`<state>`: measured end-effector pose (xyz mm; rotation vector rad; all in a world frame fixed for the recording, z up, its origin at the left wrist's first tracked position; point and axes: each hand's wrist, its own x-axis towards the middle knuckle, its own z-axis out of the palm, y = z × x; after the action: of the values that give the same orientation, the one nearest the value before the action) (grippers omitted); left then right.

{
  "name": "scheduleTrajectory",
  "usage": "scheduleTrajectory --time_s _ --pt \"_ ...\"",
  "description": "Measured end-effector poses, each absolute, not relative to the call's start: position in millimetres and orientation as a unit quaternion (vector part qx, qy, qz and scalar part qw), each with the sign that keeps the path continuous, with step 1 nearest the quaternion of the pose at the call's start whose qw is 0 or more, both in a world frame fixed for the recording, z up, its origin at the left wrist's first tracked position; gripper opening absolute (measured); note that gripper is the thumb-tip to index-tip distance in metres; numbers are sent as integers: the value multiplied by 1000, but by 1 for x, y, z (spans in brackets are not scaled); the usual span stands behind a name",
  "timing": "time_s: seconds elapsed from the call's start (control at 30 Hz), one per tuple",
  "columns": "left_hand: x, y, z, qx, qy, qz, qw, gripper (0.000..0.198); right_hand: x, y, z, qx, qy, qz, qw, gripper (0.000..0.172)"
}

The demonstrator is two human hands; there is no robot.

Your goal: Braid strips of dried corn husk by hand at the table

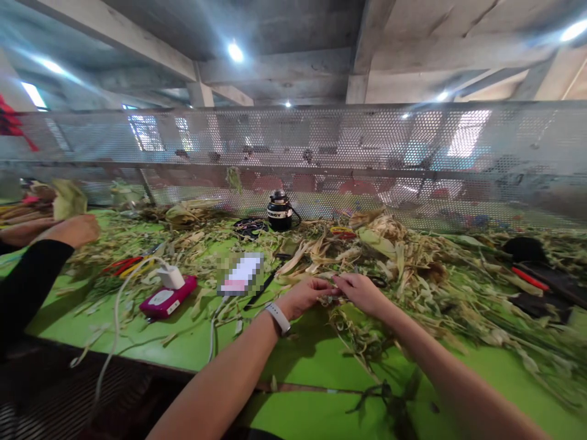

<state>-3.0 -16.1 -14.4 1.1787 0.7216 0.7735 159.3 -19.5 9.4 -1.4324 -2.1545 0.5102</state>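
With the phone as the landmark, both bare hands are at work just to its right on the green table, fingertips nearly meeting. The left hand, with a white band at its wrist, is on the side nearer the phone; the right hand comes in from farther right. Each is narrowed to a pinch, apparently on a dried leafy strand, though the fingers hide the gripped end. The step in hand looks like fine fingertip sorting or stripping of dry plant matter; the next move probably calls for a light pinch with one hand steadying while the other pulls or parts the piece. Lying to the right of the phone and nearer the wearer, the strand appears to trail from beneath the fingertips; its long axis slants toward the table's near edge and away from the phone, with the loose end pointing nearwards and right. Its leaves curl too tangled to tell tip from base. Pale husks spread beyond and right of the phone, a black bottle stands behind it, and a magenta box sits to its left. Well left of the phone, a co-worker's hand shows beyond a black sleeve.
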Motion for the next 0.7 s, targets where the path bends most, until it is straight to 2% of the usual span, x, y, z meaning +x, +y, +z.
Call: scheduleTrajectory --time_s 0.3,0.7 --pt "-4 -15 -14 483 336 365 721 39 161 -15 9 -550 -778 142 269 36" --pt "-10 -6 -22 429 369 376 734 35 159 -22 14 -475 -824 135 277 34"
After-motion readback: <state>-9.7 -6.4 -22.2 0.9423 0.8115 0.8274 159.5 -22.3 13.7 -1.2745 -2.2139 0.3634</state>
